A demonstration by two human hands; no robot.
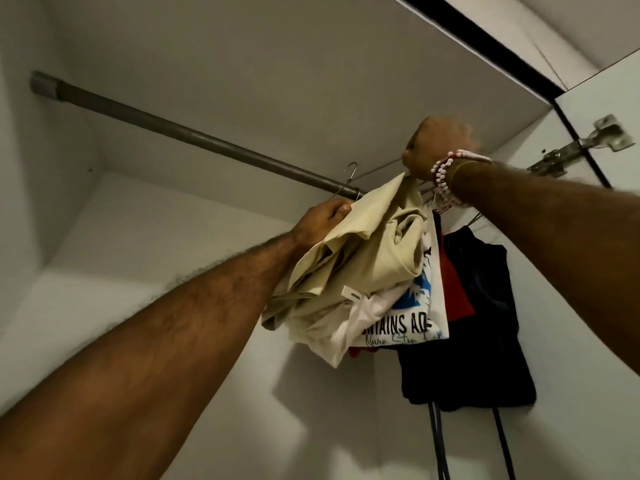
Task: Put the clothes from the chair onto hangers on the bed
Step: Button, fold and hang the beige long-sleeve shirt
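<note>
The wire hanger hook (pixel 351 169) sits just by the closet rail (pixel 194 133), centre frame. The left hand (pixel 323 220) is nearer it, fingers pinching the cream shirt (pixel 374 258). The right hand (pixel 436 147) grips the shirt's top.

A grey rail (pixel 173 129) is running across the white wardrobe (pixel 242 64). A metal hinge (pixel 585 143) is sitting on the door to the right, and two black cords (pixel 501 445) are hanging below.

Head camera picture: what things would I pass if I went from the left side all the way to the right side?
Going across: rail's grey end bracket → left hand → beige shirt → right hand → dark navy garment → metal door hinge.
</note>
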